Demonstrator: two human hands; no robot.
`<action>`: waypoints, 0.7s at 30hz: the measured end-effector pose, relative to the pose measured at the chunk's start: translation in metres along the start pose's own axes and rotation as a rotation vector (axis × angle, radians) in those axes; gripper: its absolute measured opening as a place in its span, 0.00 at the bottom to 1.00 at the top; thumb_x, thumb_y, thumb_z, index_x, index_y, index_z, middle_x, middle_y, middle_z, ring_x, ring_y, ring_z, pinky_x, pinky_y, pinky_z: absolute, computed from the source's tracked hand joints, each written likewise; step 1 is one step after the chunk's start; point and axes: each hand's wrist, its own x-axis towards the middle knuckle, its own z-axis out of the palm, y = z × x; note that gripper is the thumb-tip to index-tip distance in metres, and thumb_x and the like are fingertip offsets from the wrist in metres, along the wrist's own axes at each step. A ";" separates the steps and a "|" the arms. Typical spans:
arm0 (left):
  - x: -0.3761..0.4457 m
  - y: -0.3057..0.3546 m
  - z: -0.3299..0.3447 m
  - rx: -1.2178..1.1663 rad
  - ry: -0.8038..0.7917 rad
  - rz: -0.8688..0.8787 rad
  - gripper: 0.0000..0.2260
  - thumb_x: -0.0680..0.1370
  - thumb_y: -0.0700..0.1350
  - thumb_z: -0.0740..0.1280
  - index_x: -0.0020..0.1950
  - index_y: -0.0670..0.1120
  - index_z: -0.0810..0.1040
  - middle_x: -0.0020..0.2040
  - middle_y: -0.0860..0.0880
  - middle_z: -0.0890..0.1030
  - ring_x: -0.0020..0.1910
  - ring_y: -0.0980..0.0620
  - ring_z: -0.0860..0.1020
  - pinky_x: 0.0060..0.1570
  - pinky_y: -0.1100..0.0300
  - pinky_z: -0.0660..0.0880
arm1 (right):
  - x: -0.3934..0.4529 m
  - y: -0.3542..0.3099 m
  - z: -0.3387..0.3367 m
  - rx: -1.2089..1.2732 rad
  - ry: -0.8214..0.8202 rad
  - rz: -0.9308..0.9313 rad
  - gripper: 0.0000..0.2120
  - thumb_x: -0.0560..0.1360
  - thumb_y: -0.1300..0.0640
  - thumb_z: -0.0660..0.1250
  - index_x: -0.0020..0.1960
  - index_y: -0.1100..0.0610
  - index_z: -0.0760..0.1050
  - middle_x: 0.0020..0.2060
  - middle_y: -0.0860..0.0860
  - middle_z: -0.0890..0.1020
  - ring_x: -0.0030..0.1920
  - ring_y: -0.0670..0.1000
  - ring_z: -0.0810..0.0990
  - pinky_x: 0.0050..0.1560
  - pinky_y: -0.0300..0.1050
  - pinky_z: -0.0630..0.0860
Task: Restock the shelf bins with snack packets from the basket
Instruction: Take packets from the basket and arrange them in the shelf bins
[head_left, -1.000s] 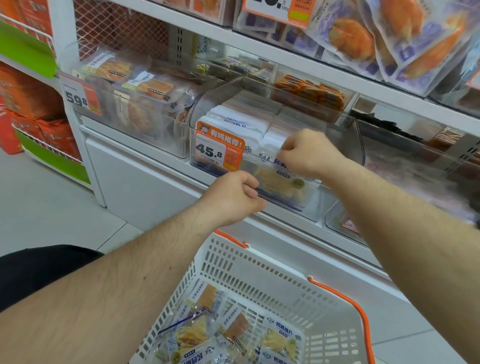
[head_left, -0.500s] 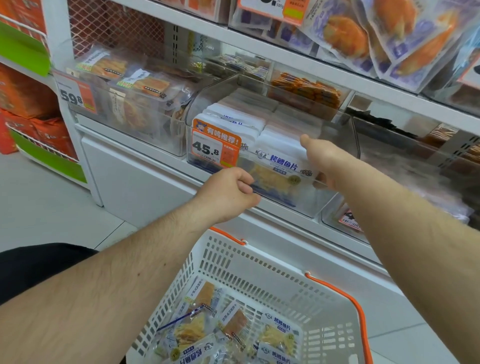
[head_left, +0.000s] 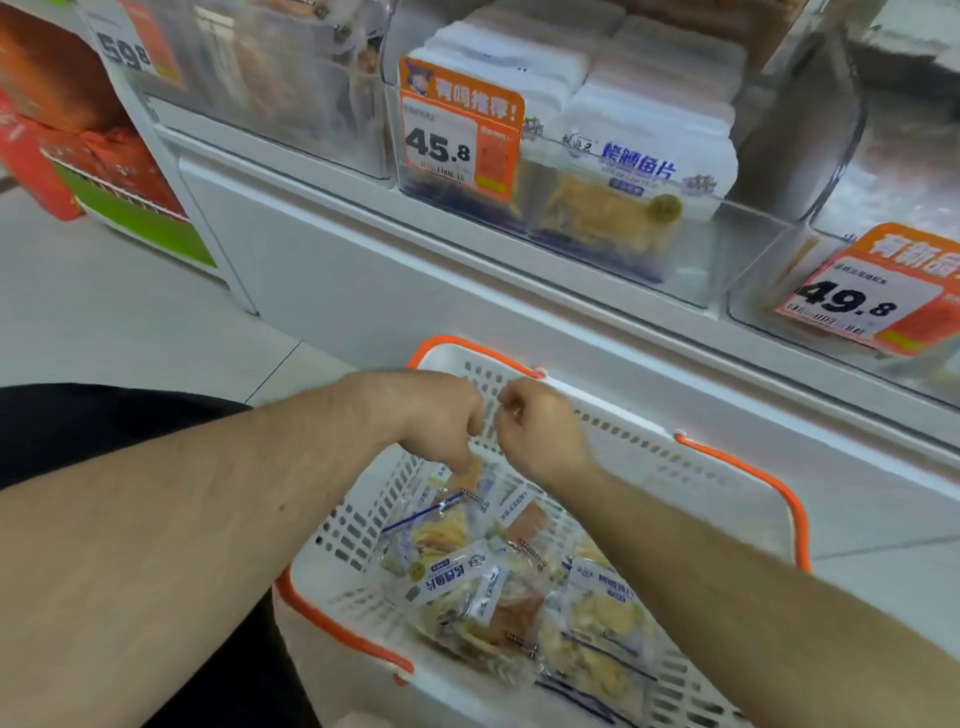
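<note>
A shop aisle with a pale tiled floor (head_left: 130, 312) and a white shelf unit (head_left: 363, 249) fills the view, the shelf carrying a row of clear bins. Both hands hang over a white slotted basket (head_left: 649, 467) with orange handles (head_left: 753, 483) that stands on the floor against the foot of the shelf.

The left hand (head_left: 436, 415) points down into the basket, its fingers curled and their tips at the top edge of a snack packet (head_left: 467, 480) lying just below it; whether it actually pinches the packet cannot be told, because the fingertips are hidden behind the hand. The right hand (head_left: 540, 426) is just beside the left hand, almost touching it, curled into a loose fist with nothing visible in it.

Below and nearer than both hands, a heap of snack packets (head_left: 519, 587) lies in the basket bottom, clear wrappers with blue and white labels and yellow or orange contents showing through.

Above and beyond the hands, the middle bin (head_left: 753, 249) holds upright rows of white-topped packets (head_left: 639, 166) of the same kind, pressed to its front wall, with an orange price tag reading 45.8 (head_left: 460, 127) on its left front. Up and right of the right hand another bin bears a tag reading 49.8 (head_left: 872, 296). Up and left of the left hand a further bin (head_left: 270, 88) carries a tag reading 59.8 (head_left: 130, 49).
</note>
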 end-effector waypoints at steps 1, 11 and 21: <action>0.002 -0.001 0.002 0.007 -0.024 -0.004 0.14 0.77 0.53 0.70 0.59 0.49 0.74 0.55 0.50 0.76 0.50 0.50 0.75 0.52 0.58 0.73 | -0.001 0.014 0.019 -0.034 -0.136 0.104 0.08 0.76 0.61 0.62 0.51 0.62 0.78 0.45 0.57 0.82 0.47 0.58 0.81 0.47 0.50 0.77; 0.016 0.008 -0.005 -0.024 -0.007 0.008 0.27 0.79 0.53 0.68 0.75 0.49 0.66 0.71 0.52 0.72 0.66 0.51 0.73 0.61 0.59 0.71 | -0.022 0.094 0.135 -0.147 -0.677 0.648 0.13 0.77 0.50 0.70 0.44 0.60 0.72 0.38 0.50 0.75 0.35 0.46 0.76 0.39 0.39 0.79; 0.022 0.006 -0.011 -0.008 -0.004 0.011 0.19 0.78 0.51 0.70 0.66 0.48 0.73 0.62 0.49 0.78 0.56 0.51 0.77 0.59 0.54 0.75 | -0.006 0.069 0.074 0.108 -0.420 0.453 0.10 0.78 0.61 0.62 0.50 0.65 0.80 0.38 0.55 0.80 0.38 0.55 0.77 0.39 0.46 0.76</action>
